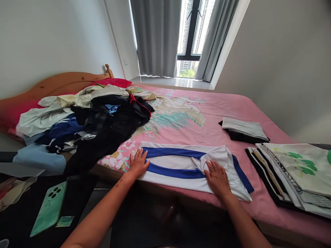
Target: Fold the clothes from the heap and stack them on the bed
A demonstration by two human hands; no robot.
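A white shirt with blue bands (176, 182) lies partly folded along the bed's front edge, its sleeves turned inward. My left hand (138, 164) rests flat on the shirt's left end, fingers spread. On the right end, near the collar and shoulder, my right hand (217, 177) presses flat with its fingers stretched out. Neither hand grips the cloth. Beyond my right hand, a dark blue edge (241, 174) of the shirt runs down to the bedsheet.
A loose heap of clothes (111, 127) covers the bed's left side. At right are a stack of folded shirts (297, 172) and a smaller folded pile (244, 128). A green phone (50, 206) and a card (65, 221) lie on a black surface at lower left.
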